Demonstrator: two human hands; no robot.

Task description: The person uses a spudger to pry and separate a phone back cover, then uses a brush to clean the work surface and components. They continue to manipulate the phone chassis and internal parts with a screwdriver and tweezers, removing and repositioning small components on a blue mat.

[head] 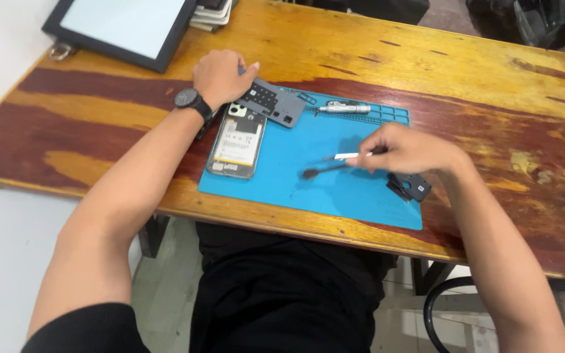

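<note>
- Right hand (413,151) pinching thin black-tipped spudger tool (335,163), long axis pointing left toward opened smartphone with exposed battery (238,142).
- Left hand (220,75) nearer phone, clenched on grey plastic parts tray (271,101).

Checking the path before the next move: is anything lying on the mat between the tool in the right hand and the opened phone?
Nothing visible. The right hand holds a thin tool over bare blue mat; the opened phone lies beyond that stretch. The screwdriver lies farther back.
</note>
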